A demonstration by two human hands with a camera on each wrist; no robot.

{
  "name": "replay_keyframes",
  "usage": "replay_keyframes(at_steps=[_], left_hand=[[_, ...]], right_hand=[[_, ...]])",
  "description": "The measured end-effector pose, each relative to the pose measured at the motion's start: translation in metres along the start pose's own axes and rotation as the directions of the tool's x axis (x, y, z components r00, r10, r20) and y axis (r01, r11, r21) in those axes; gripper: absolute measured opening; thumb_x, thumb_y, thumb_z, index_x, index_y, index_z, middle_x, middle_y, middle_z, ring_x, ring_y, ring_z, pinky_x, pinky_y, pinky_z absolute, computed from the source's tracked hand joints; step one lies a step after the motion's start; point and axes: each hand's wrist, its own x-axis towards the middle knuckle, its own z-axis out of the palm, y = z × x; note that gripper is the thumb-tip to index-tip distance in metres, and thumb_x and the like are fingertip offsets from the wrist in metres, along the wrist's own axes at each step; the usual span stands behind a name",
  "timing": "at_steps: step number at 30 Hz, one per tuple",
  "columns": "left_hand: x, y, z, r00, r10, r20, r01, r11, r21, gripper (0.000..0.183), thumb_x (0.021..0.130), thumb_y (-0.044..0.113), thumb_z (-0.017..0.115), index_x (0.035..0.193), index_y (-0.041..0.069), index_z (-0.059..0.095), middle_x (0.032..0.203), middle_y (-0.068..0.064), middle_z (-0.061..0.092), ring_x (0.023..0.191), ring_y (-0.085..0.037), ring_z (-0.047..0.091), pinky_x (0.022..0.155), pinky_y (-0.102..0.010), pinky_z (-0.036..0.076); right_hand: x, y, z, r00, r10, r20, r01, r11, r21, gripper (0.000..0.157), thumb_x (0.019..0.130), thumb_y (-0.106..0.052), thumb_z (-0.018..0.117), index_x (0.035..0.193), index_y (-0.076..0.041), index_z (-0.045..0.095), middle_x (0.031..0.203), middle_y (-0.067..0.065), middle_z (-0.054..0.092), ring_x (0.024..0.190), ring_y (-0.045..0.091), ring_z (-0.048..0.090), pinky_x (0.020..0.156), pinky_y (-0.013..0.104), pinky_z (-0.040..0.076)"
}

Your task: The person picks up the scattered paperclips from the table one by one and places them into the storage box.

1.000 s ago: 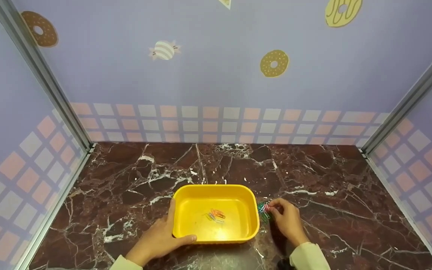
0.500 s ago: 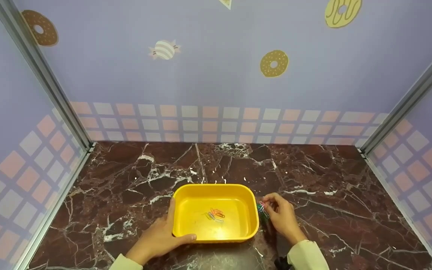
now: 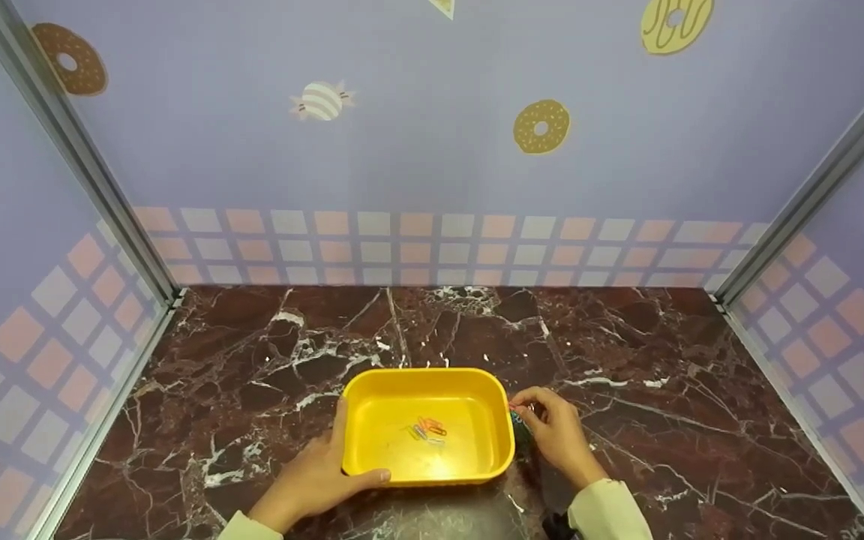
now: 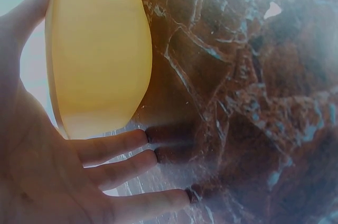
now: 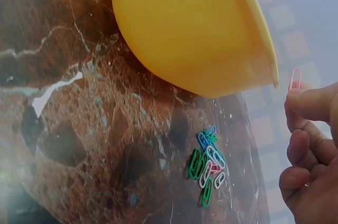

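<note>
Grip: right hand (image 3: 561, 435) pinches one pink paper clip (image 5: 295, 77) near the right rim of the yellow tray (image 3: 426, 390). Left hand (image 3: 318, 466), outstretched, rests against the tray's left side. Multicoloured clips (image 5: 207, 165) lie on the marble tabletop (image 3: 672, 442) beside it; further paper clips (image 3: 429, 430) lie inside. Patterned purple wall (image 3: 432, 150) stands beyond.

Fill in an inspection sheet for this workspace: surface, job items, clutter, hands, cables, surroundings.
Surface: dark red-brown marble-patterned tabletop, white-veined.
Job items: yellow plastic tray, upright, with several paper clips on its floor; loose clip pile (green, white, blue, pink) on the tabletop, to the tray's right.
Clutter: dark item beside the right sleeve, too unclear to name.
Hands: left hand rests against the tray's left side and near rim; right hand pinches a pink paper clip.
Cables: nothing seen.
Surroundings: lilac wall panels with doughnut and check patterns; grey corner posts.
</note>
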Motion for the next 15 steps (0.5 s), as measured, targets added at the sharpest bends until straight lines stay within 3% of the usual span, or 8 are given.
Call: replay_keyframes(at_steps=[6, 15], left_hand=[[0.000, 0.000, 0.000, 1.000, -0.003, 0.010, 0.003, 1.000, -0.007, 0.128, 0.069, 0.073, 0.069, 0.157, 0.014, -0.004, 0.128, -0.023, 0.058, 0.108, -0.035, 0.060, 0.089, -0.058, 0.049], [0.000, -0.001, 0.000, 1.000, 0.008, -0.015, -0.008, 1.000, -0.011, 0.128, 0.069, 0.070, 0.071, 0.157, 0.014, -0.001, 0.128, -0.022, 0.058, 0.108, -0.034, 0.060, 0.092, -0.056, 0.048]], right_hand=[[0.001, -0.005, 0.002, 0.999, 0.010, 0.034, -0.011, 1.000, 0.029, 0.003, 0.085, -0.011, 0.071, 0.086, -0.012, 0.069, 0.081, -0.005, 0.066, 0.066, 0.007, 0.051, 0.059, 0.019, 0.043], [0.001, -0.011, 0.004, 0.999, -0.022, 0.039, 0.021, 1.000, 0.019, 0.009, 0.088, -0.019, 0.068, 0.084, -0.011, 0.067, 0.080, -0.004, 0.064, 0.071, 0.008, 0.051, 0.064, 0.020, 0.044]])
